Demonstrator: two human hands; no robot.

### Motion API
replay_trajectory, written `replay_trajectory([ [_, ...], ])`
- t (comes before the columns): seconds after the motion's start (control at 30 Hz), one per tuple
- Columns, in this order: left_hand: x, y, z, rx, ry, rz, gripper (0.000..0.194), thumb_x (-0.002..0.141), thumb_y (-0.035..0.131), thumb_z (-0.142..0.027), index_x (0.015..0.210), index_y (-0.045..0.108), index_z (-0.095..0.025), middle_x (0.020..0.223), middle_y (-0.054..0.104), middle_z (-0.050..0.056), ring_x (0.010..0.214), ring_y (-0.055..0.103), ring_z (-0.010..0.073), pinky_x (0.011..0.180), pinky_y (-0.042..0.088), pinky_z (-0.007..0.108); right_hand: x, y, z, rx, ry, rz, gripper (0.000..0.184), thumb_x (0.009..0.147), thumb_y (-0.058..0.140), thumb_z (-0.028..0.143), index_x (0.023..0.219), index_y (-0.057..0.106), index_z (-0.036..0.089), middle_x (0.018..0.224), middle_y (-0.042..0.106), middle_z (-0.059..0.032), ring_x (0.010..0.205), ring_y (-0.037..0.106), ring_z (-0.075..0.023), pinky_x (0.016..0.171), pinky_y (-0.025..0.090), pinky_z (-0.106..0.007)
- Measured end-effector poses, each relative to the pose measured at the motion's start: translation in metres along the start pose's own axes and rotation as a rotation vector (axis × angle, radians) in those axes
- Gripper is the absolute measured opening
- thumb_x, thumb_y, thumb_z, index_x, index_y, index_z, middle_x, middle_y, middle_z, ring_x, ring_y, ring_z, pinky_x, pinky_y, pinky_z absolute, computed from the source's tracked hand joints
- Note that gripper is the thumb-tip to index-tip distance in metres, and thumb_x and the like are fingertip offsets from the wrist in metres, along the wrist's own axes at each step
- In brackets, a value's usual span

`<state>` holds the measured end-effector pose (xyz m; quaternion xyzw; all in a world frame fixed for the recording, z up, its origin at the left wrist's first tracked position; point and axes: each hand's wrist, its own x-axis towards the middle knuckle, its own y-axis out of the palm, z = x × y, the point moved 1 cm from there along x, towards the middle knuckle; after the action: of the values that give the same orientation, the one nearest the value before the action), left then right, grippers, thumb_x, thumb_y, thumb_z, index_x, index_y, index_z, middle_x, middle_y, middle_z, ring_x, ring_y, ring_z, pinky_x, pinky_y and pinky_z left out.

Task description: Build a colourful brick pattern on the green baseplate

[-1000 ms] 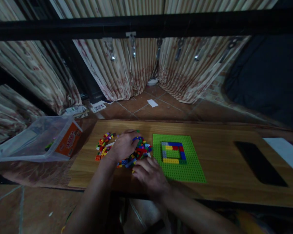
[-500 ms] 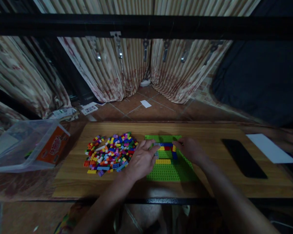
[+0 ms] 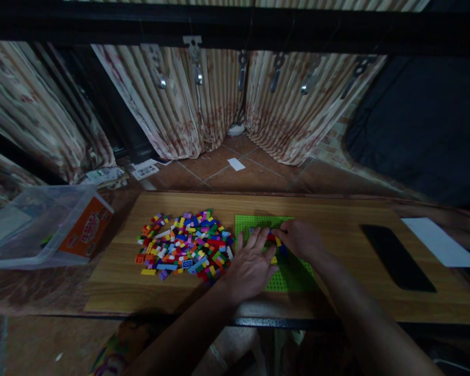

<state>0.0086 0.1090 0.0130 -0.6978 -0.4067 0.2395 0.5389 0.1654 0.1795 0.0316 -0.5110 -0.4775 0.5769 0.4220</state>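
A green studded baseplate lies on the wooden board, with a small outline of building bricks in blue, red and yellow on it. Over the left part of that outline lies my left hand, fingers stretched forward and slightly apart, hiding many of the bricks. At the outline's upper right corner, my right hand is closed, with its fingertips pressed against the bricks there. Its exact hold is partly hidden by the fingers. To the left of the baseplate spreads a pile of loose building bricks in many colours.
A clear plastic box with an orange label stands left of the wooden board. At the right lie a black flat phone-like object and a white sheet, with another person's blurred arm beyond. Curtains hang behind.
My left hand has moved right, from the outline's left edge to over its bricks, and its fingers have straightened. My right hand stays at the upper right corner. The view has shifted slightly.
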Motion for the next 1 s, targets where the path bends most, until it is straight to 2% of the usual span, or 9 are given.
replay_trajectory([
  [0.17, 0.004, 0.003, -0.002, 0.005, 0.007, 0.004, 0.043, 0.089, 0.05, -0.042, 0.124, 0.051, -0.018, 0.153, 0.026, 0.016, 0.142, 0.019, 0.0338, 0.108, 0.024, 0.064, -0.001, 0.002, -0.001, 0.021, 0.022, -0.008, 0.039, 0.09, 0.044, 0.043, 0.075, 0.071, 0.019, 0.074, 0.071, -0.0102, 0.073, 0.066, -0.0212, 0.059, 0.036, -0.028],
  [0.63, 0.01, 0.008, -0.003, -0.004, 0.002, -0.008, 0.044, 0.089, 0.049, -0.044, 0.121, 0.053, -0.014, 0.153, 0.027, 0.016, 0.142, 0.018, 0.0328, 0.109, 0.024, 0.063, -0.003, 0.008, 0.002, 0.025, 0.068, -0.054, 0.036, 0.09, 0.046, 0.04, 0.074, 0.07, 0.018, 0.077, 0.072, -0.0111, 0.073, 0.067, -0.0209, 0.059, 0.037, -0.028],
  [0.83, 0.009, 0.009, -0.004, -0.02, 0.0, 0.005, 0.046, 0.089, 0.049, -0.043, 0.126, 0.05, -0.015, 0.153, 0.027, 0.016, 0.142, 0.018, 0.0328, 0.108, 0.025, 0.062, 0.002, 0.013, -0.006, 0.11, 0.069, -0.051, 0.043, 0.089, 0.046, 0.048, 0.069, 0.07, 0.018, 0.068, 0.07, -0.0095, 0.065, 0.064, -0.0191, 0.056, 0.035, -0.026],
  [1.0, 0.007, 0.009, -0.003, -0.013, -0.011, -0.003, 0.048, 0.089, 0.049, -0.043, 0.128, 0.047, -0.015, 0.153, 0.027, 0.016, 0.142, 0.019, 0.0315, 0.109, 0.026, 0.061, 0.003, 0.012, -0.02, 0.208, 0.087, -0.062, 0.052, 0.091, 0.038, 0.05, 0.062, 0.067, 0.018, 0.059, 0.066, -0.0075, 0.055, 0.059, -0.0168, 0.051, 0.033, -0.026],
])
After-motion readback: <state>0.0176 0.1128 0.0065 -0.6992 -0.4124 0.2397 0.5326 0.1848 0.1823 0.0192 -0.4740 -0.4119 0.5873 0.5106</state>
